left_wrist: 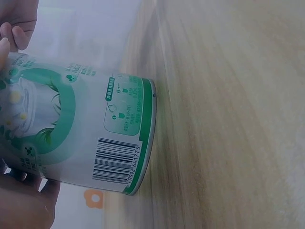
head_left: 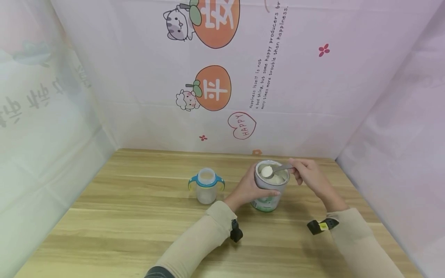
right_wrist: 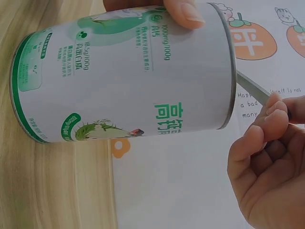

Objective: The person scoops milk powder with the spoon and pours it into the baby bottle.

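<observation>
A white and green milk powder can (head_left: 265, 202) with its top off is near the back of the table. My left hand (head_left: 248, 187) grips it around the side, thumb across the front. Pale powder shows inside the can. With fingertips and thumb, my right hand (head_left: 311, 177) pinches the handle of a metal spoon (head_left: 283, 167). The spoon's bowl carries a heap of white powder (head_left: 267, 171) at the can's mouth. In the right wrist view, the can (right_wrist: 119, 95) hides the bowl, and only the handle (right_wrist: 255, 87) shows past the rim.
To the left of the can stands a clear bottle (head_left: 206, 195) without a lid, with a blue collar and two side handles. The wooden table (head_left: 139, 216) is bounded by printed white cloth (head_left: 156, 127) at the back and both sides.
</observation>
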